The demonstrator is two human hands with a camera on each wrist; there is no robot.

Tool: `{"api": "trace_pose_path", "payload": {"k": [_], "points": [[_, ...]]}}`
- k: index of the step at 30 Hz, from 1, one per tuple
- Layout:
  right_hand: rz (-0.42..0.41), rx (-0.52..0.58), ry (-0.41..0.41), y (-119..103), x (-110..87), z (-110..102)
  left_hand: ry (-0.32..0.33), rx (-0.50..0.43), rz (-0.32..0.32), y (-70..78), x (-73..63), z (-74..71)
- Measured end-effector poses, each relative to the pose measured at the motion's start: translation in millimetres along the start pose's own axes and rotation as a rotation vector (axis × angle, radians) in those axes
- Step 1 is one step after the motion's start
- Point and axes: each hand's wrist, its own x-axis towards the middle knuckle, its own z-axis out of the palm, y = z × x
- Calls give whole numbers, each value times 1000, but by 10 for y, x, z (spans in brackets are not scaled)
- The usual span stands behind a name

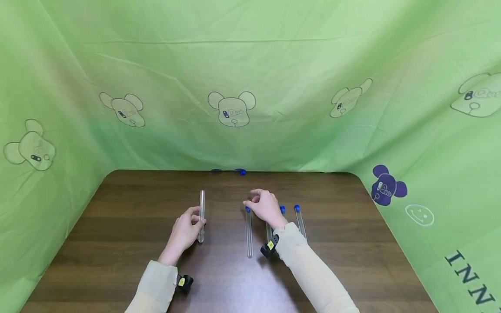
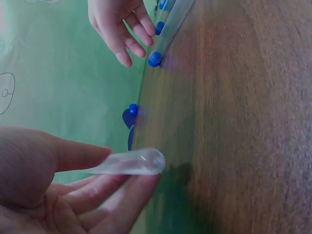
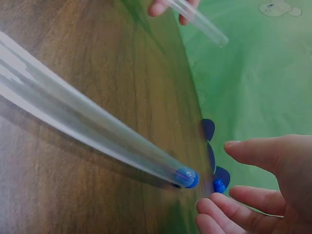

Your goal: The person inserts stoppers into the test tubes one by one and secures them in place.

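A clear test tube (image 1: 202,202) without a cap stands nearly upright in the head view, pinched between the thumb and fingers of my left hand (image 1: 185,230). Its rounded end (image 2: 155,162) faces the left wrist camera. My right hand (image 1: 268,209) is over the table, fingers spread and loosely bent, with nothing between them. Just below its thumb is the blue-capped end of a test tube (image 1: 249,239) lying on the table. Two more blue-capped tubes lie to its right; one (image 1: 300,221) shows well, the other (image 1: 268,233) is partly hidden by my right hand and wrist.
A small loose blue cap (image 1: 242,172) sits at the far edge of the brown wooden table (image 1: 129,208). Green printed cloth (image 1: 235,65) hangs behind the table and along both sides. Each wrist wears a small black camera, such as the right one (image 1: 269,248).
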Motion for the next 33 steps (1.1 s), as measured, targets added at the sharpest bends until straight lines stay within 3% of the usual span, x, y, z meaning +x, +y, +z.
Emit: {"api": "trace_pose_path", "payload": {"k": [4, 13, 24, 33], "points": [[-9, -4, 16, 61, 12, 6, -13, -115, 3, 13, 9, 32], [-96, 46, 49, 163, 171, 9, -32, -235, 5, 20, -2, 94], [-191, 19, 22, 127, 457, -88, -59, -276, 47, 87, -19, 160], [-286, -122, -58, 138, 649, -85, -98, -284, 64, 40, -85, 250]]}}
